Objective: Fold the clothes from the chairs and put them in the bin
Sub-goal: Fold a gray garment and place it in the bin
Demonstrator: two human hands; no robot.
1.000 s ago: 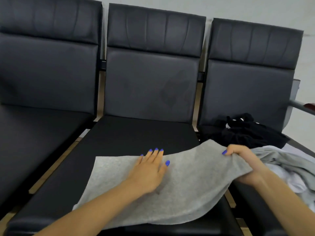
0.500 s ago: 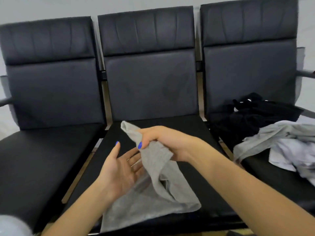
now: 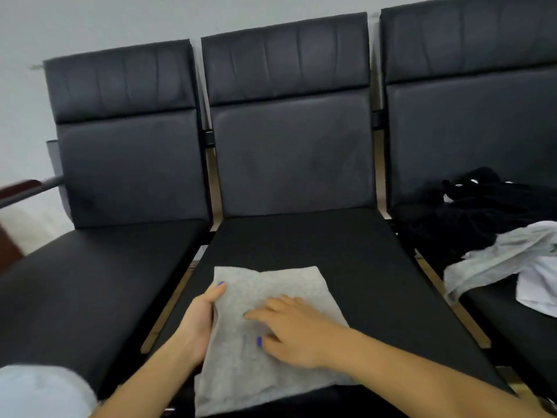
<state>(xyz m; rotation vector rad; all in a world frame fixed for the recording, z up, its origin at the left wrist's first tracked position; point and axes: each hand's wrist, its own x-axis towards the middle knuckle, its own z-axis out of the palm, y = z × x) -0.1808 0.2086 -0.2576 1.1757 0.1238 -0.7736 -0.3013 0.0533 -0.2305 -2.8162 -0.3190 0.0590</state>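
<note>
Grey cloth [image 3: 265, 333] lies folded on the front half of the middle chair seat [image 3: 301, 236]. Left hand [image 3: 199, 324] grips its left edge, thumb on top, fingers beneath and unseen. Right hand [image 3: 289, 330] presses flat on it, fingers spread. Judged step: finishing the fold. Next: lift it to the bin, not in view. Unfolded clothes [image 3: 494, 245] lie on the chair right of the middle seat.

Three black chairs in row. Middle seat [image 3: 301, 239]: folded grey cloth [image 3: 265, 336]. Right seat [image 3: 512, 327]: black clothes [image 3: 470, 215], grey garment [image 3: 497, 260], white garment [image 3: 539, 294].
</note>
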